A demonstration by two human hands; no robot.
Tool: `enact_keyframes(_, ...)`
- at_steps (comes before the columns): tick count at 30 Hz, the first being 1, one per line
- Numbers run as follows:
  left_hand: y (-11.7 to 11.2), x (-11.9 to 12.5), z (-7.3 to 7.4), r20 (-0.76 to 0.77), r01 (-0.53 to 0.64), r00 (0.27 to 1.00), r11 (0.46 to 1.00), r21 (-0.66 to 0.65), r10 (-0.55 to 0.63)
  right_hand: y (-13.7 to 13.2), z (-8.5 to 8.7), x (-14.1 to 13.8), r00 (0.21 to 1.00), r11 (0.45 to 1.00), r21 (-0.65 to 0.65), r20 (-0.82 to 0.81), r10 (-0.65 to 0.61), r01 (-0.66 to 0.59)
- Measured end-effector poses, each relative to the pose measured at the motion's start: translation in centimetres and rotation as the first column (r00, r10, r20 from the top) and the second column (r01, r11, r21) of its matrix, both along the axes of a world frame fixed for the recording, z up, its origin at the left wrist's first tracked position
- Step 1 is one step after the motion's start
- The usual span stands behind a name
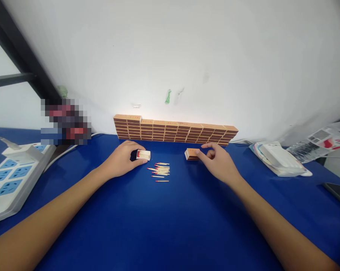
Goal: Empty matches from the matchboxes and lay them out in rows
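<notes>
My left hand (124, 159) is closed around a small white matchbox tray (144, 157), which lies on the blue table with red-tipped matches in it. A loose pile of matches (161, 170) lies to the right of the tray, heads to the left. My right hand (217, 162) has its thumb at the right end of a matchbox stack (192, 153) on the table. Its index finger is stretched out beyond the stack, apart from the thumb, and the other fingers are curled. Behind both hands, a long wall of stacked matchboxes (175, 131) stands against the white wall.
A white power strip (13, 177) with blue sockets and a plugged-in adapter lies at the left. White packages (280, 158) and a clear plastic wrapper (319, 141) sit at the right. A dark phone-like object (339, 194) lies at the right edge of the table (170, 226).
</notes>
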State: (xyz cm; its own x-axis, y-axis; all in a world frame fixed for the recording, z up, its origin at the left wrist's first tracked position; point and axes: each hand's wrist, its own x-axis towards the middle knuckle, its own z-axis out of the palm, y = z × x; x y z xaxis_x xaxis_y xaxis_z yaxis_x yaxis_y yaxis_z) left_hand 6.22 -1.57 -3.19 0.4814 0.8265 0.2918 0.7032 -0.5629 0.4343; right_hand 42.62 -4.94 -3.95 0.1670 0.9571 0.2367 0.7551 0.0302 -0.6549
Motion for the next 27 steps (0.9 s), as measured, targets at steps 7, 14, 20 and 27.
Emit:
enact_keyframes(7,1.2,-1.3,2.2,0.119,-0.097,0.990,0.970,0.224,0.072,0.0,0.0,0.1,0.959,0.915,0.359,0.269,0.087,-0.184)
enact_keyframes(14,7.4,-6.1,7.1,-0.151,-0.106,0.973,0.914,0.391,0.177,0.1,-0.2,0.1,0.963,0.914,0.380,0.268,0.036,-0.140)
enact_keyframes(20,9.1,-7.1,7.4,-0.251,-0.095,0.951,0.944,0.316,0.179,0.2,-0.6,0.1,0.947,0.934,0.317,0.315,0.058,-0.163)
enact_keyframes(27,8.4,-6.9,8.1,-0.234,-0.129,0.953,0.956,0.265,0.194,0.6,-0.8,0.9,0.887,0.870,0.251,0.312,0.341,-0.424)
